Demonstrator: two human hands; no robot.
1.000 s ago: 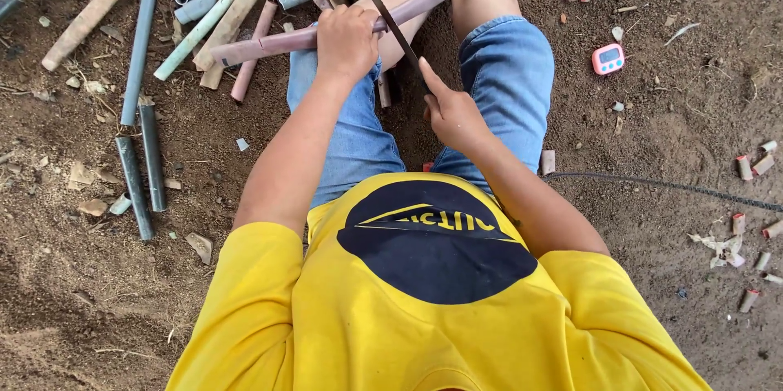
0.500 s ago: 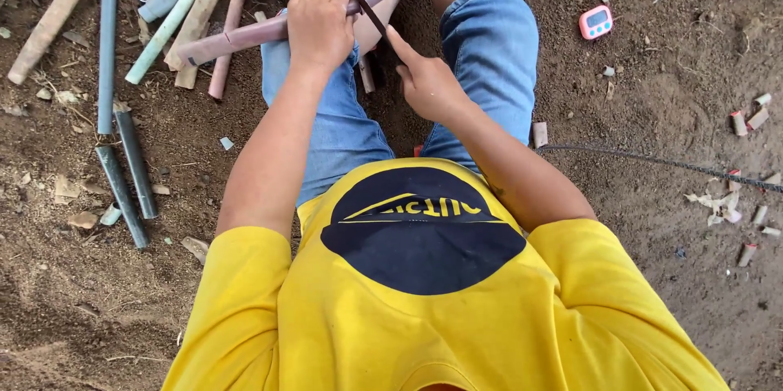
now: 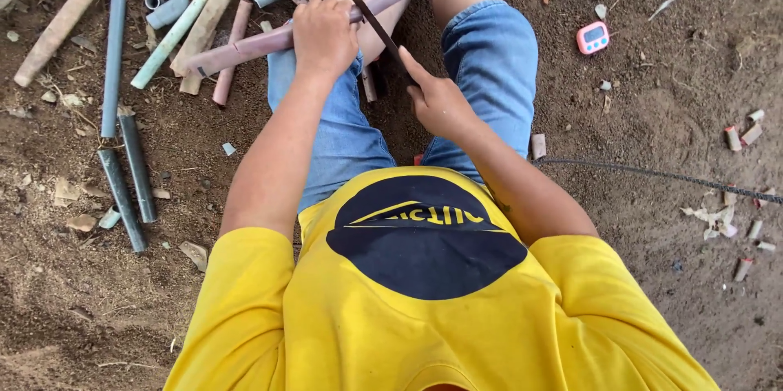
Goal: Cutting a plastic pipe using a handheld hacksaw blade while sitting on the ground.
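Bare dirt ground in even daylight

Brown packed soil (image 3: 669,97) covers the whole view (no walls or furniture show), scattered with small pebbles, dry leaf scraps (image 3: 69,207) at the left and pale chips (image 3: 708,216) at the right, under soft light without hard shadows.

Matt pinkish plastic pipe (image 3: 245,44), thin dark metal saw blade (image 3: 359,4), rough crumbly dirt ground (image 3: 669,114), blue denim shorts (image 3: 489,57)
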